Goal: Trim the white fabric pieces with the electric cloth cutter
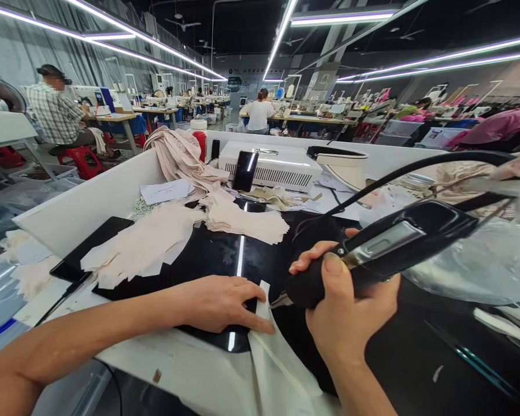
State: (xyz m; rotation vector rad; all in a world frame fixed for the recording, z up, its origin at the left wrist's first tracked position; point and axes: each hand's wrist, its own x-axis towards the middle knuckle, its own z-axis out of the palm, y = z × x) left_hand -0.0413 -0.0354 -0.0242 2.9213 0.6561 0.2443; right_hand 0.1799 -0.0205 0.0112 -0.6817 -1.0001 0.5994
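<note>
While left hand (223, 301) lies flat, open, on white strip (266, 341), right hand (344, 306) fists cutting tool (372, 254).

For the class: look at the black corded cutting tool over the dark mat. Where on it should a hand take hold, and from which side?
Probably by the rounded black barrel just behind the metal tip, from the tool's near side, as the right hand does now: thumb on top, fingers wrapped under. The cord leaves the far end, so the rear stays free. The left hand flattens the pale fabric strip.
</note>
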